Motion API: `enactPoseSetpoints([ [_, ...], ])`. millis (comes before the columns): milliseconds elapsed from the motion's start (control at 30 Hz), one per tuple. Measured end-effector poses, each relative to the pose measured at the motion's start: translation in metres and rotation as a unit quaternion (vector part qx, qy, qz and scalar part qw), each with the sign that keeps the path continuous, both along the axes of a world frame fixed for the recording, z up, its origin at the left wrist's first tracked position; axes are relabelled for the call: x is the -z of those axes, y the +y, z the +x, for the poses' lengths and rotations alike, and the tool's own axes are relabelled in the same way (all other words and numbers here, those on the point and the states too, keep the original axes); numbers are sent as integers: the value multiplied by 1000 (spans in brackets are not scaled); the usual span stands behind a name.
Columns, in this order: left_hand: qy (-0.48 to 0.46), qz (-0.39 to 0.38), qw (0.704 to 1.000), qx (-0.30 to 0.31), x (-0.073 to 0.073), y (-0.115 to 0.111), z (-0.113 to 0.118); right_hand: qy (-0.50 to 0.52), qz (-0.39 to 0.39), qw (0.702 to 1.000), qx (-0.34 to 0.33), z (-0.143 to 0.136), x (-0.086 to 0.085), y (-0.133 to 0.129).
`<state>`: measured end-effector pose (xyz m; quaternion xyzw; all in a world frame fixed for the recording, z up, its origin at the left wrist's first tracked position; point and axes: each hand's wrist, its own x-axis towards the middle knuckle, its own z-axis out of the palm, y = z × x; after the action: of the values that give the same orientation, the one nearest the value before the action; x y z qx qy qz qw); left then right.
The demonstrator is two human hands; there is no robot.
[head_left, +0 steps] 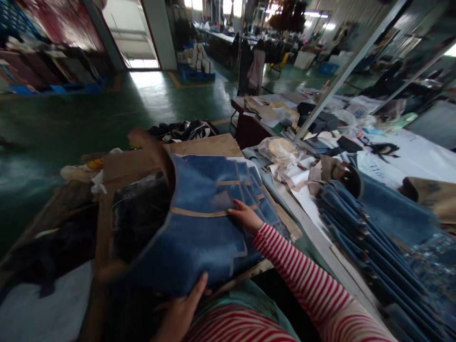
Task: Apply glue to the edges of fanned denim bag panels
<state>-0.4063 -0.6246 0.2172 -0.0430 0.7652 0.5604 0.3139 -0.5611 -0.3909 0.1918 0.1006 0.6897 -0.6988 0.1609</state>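
Observation:
A blue denim piece [199, 237] with tan trim and a brown strap is held over an open cardboard box, blurred at its left side. My left hand [185, 304] grips its near edge, thumb on top. The fingers of my right hand [245, 216] are closed at its right edge, by the tan band. Beneath and beyond it lie several similar denim pieces [254, 190], overlapping in a stack. Dark plastic-wrapped contents [140, 213] show in the box at the left.
On the table at the right lie several folded denim pieces [370, 247], papers and a plastic-wrapped roll [283, 151]. A slanted metal pole [349, 71] rises from that table. Dark bundles sit beyond the box. Blue pallets [197, 72] stand on the green floor.

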Motion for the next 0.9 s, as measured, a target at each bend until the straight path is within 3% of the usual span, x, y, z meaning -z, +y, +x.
enactPoseSetpoints([
  [100, -68, 46, 994, 68, -8, 26, -1, 12, 96, 994, 43, -2, 42, 8],
  [200, -47, 13, 999, 25, -15, 12, -13, 54, 159, 985, 46, -6, 59, 12],
  [267, 22, -49, 998, -39, -12, -12, -25, 89, 215, 971, 51, -7, 62, 13],
  [367, 131, -168, 972, -98, 7, -50, -43, 103, 265, 956, 70, -5, 63, 17],
  [467, 208, -263, 937, -93, 29, -75, -62, 98, 290, 951, 27, -4, 61, 30],
  [600, 305, -367, 876, -65, 46, -91, -98, 51, 346, 937, 6, -11, 54, 53],
  [667, 292, -420, 858, -55, 52, -96, -120, 27, 366, 930, 15, -18, 51, 61],
  [767, 190, -473, 860, -16, 59, -100, -148, 12, 373, 928, -2, -30, 52, 63],
  [900, 120, -523, 842, 54, 52, -98, -158, 22, 396, 918, -28, -39, 56, 57],
])
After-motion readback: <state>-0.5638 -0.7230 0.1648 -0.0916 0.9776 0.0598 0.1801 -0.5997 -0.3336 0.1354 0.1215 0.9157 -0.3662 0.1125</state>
